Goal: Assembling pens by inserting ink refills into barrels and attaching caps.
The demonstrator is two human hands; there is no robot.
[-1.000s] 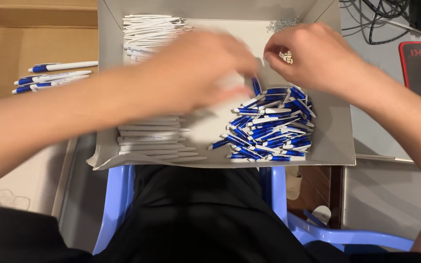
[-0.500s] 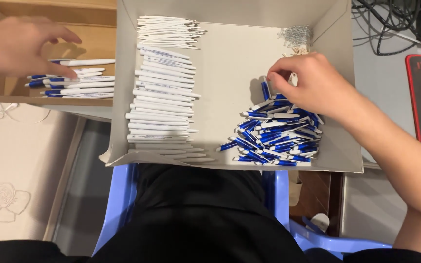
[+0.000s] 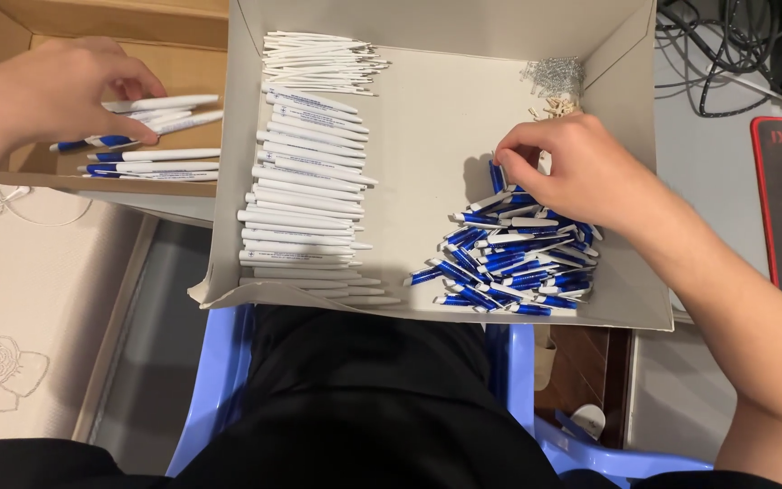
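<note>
Your left hand (image 3: 47, 95) has settled lower into the brown cardboard box (image 3: 92, 27) since the earlier frame, and your right hand (image 3: 581, 172) has shifted a little left on the heap it was already working. At far left, your left fingers (image 3: 133, 136) pinch the blue end of an assembled pen (image 3: 142, 136) that lies with the other finished pens (image 3: 151, 163) on the box floor — white barrels, blue tips, roughly parallel. Beside that box sits the white carton (image 3: 427, 118), resting across your lap above a blue plastic chair (image 3: 219, 380). Along its left side, white pen barrels (image 3: 305, 195) lie stacked in a long row. At lower right is a loose pile of blue-and-white pen parts (image 3: 513, 263). Your right hand rests on top of that pile, its fingers (image 3: 513, 154) pressed together around one blue piece (image 3: 497, 177) at the upper edge. Small metal springs (image 3: 554, 77) lie in the carton's far right corner.
</note>
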